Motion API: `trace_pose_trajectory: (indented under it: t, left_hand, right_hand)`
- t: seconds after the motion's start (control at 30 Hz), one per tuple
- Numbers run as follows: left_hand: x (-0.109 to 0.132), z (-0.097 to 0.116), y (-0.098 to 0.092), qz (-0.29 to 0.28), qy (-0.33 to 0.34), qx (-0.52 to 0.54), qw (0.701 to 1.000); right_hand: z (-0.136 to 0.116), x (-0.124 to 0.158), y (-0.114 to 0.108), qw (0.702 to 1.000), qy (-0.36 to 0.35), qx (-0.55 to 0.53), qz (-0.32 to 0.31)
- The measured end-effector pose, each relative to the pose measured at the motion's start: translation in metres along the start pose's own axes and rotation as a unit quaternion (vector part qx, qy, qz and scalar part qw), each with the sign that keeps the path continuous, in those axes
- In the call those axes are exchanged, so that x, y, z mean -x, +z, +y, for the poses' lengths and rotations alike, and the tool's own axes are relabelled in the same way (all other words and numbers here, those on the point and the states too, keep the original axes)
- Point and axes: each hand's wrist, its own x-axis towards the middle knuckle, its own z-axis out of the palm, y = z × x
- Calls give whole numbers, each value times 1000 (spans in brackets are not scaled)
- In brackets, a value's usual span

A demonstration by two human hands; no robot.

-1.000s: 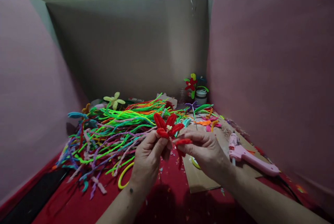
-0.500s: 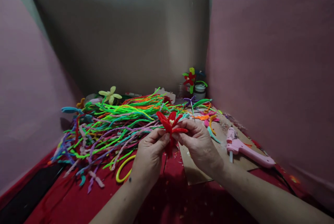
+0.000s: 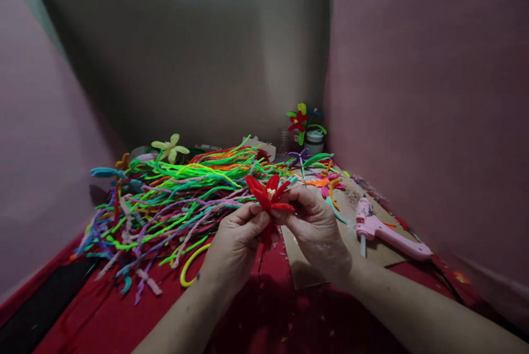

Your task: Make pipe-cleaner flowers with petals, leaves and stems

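A red fuzzy flower (image 3: pixel 268 195) with pale yellow stamens is held up at the centre of the head view, its petals spread. My left hand (image 3: pixel 243 241) pinches its base from the left between thumb and fingers. From the right, my right hand (image 3: pixel 316 230) has its fingers closed on the flower's right petals; the fingertips are partly hidden behind them. Behind the hands lies a large pile of coloured pipe cleaners (image 3: pixel 198 178).
A pink glue gun (image 3: pixel 384 233) rests on a cardboard sheet (image 3: pixel 303 266) at the right. Further back are a yellow flower (image 3: pixel 170 148), a purple flower (image 3: pixel 300 157) and a lidded jar (image 3: pixel 314 142). A dark flat object (image 3: pixel 45 307) lies at the left.
The camera view has shifted slightly. My right hand's fingers have shifted a little on the right petals, while my left hand keeps its pinch on the flower's base.
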Motion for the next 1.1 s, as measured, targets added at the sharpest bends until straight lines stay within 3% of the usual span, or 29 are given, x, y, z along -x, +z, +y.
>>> trace_pose_trajectory:
  t: [0.33,0.57,0.87,1.1]
  left_hand:
    - [6,5,4,0,40,-41,998]
    - [6,-1,0,5,65,-72,995]
    - [5,0,0,10,57,-63,996]
    - [4,2,1,-14,30,11,999]
  right_hand:
    - [-6,-3,-5,986,-134,102,-10]
    - [-10,0,-6,976,-167,141,-20]
    - [-18,2,-14,973,-171,147,-53]
    - [-19,-2,-15,997,-69,-6,-33]
